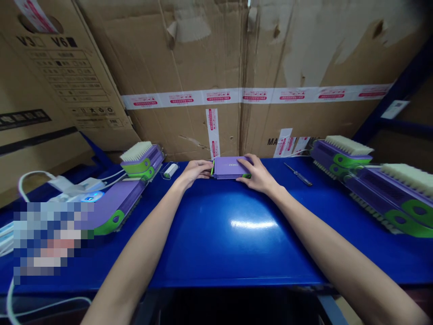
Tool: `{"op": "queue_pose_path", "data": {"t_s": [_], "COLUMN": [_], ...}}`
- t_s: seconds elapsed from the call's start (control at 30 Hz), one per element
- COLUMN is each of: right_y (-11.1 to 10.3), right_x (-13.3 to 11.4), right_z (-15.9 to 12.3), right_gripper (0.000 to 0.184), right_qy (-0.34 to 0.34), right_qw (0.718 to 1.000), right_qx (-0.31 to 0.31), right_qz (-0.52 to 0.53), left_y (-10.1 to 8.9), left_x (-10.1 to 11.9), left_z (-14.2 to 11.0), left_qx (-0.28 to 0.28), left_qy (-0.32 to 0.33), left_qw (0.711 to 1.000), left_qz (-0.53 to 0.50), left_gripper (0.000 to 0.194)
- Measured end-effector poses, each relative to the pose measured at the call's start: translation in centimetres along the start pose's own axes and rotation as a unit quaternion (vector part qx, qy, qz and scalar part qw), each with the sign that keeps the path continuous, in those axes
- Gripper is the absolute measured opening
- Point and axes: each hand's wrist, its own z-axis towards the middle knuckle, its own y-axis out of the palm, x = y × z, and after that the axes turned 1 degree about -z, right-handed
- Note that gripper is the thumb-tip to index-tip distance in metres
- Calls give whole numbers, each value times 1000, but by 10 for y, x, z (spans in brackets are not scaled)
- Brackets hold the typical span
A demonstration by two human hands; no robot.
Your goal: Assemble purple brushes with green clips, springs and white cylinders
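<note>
A flat purple case with bright green ends lies on the blue tabletop in front of me, small print on its upper face. My left hand grips the green-edged left end with its fingertips. Over the right end is my right hand, its thumb at the near side and its fingers across the top. What lies under my left fingers is partly hidden. Left of that hand sits a small white-and-green piece in a clear plastic holder. On the right lies a screwdriver with a thin shaft.
Purple-and-green brush units with pale bristles are stacked at right; similar units stand at left. White cables and a power strip with a blue light occupy the left side. Cardboard rises behind the blue table.
</note>
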Motion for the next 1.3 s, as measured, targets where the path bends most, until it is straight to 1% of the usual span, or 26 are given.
{"op": "queue_pose_path", "data": {"t_s": [0.07, 0.2, 0.27, 0.37, 0.5, 0.6, 0.67, 0.73, 0.77, 0.8, 0.83, 0.87, 0.9, 0.93, 0.97, 1.0, 1.03, 1.07, 1.1, 1.17, 1.2, 1.23, 1.27, 1.3], "right_y": [0, 1, 2, 3, 4, 4, 4, 5, 5, 5, 5, 4, 4, 3, 2, 2, 1, 1, 0, 0, 0, 0, 0, 0], "right_x": [-1, 0, 1, 3, 7, 9, 9, 9, 9, 9, 9, 10, 10, 11, 12, 12, 13, 14, 14, 15, 15, 15, 15, 15], "right_z": [0, -1, -1, -1, -2, -2, -2, -2, -2, -2, -2, -2, -2, -2, -2, -3, -3, -3, -3, -3, -3, -3, -3, -3], "right_gripper": [65, 64, 65, 65, 66, 66, 66, 66, 66, 66, 66, 66, 66, 65, 65, 65, 65, 65, 65, 65, 65, 64, 64, 64], "right_qy": [-1, 8, 14, 20, 24, 24, 29, 34, 37, 38, 40, 42, 43, 45, 46, 48, 48, 49, 49, 47, 45, 44, 43, 43], "right_qw": [1000, 1000, 1000, 1000, 999, 999, 999, 999, 999, 999, 999, 999, 999, 999, 999, 999, 999, 998, 998, 999, 999, 999, 999, 999], "right_qx": [-1, 7, 10, 12, 16, 20, 21, 19, 19, 18, 18, 17, 17, 16, 15, 15, 14, 14, 14, 15, 16, 17, 17, 17], "right_qz": [-2, 2, 9, 16, 16, 15, 13, 11, 11, 12, 13, 15, 17, 18, 18, 19, 20, 21, 22, 22, 21, 20, 18, 17], "left_y": [3, 10, 13, 15, 20, 24, 24, 21, 17, 13, 7, 2, -5, -11, -17, -24, -29, -35, -40, -47, -49, -51, -51, -51], "left_x": [0, 0, -1, -1, 0, -1, -1, -1, 0, 1, 2, 3, 3, 2, 1, -1, -4, -7, -10, -13, -13, -11, -8, -5], "left_z": [0, 0, 1, 1, -1, 0, 2, 2, 2, 0, -2, -4, -7, -9, -11, -12, -13, -12, -11, -8, -6, -4, -2, 0], "left_qx": [-1, 50, 60, 45, 21, 20, 40, 90, 127, 170, 215, 259, 301, 337, 369, 392, 406, 412, 412, 408, 405, 402, 398, 387], "left_qy": [-2, -4, 1, 15, 18, 21, 33, 69, 96, 126, 153, 172, 178, 172, 156, 134, 108, 85, 68, 54, 51, 49, 41, 26], "left_qw": [1000, 998, 998, 998, 1000, 1000, 998, 988, 973, 946, 906, 859, 814, 775, 745, 726, 716, 713, 716, 738, 759, 787, 823, 866], "left_qz": [1, -26, -35, -31, 4, 6, 25, 102, 168, 247, 330, 406, 464, 506, 533, 549, 558, 561, 559, 535, 507, 466, 403, 316], "left_gripper": [28, 22, 21, 19, 14, 17, 17, 14, 12, 12, 12, 14, 16, 19, 21, 24, 25, 25, 24, 21, 21, 21, 23, 25]}}
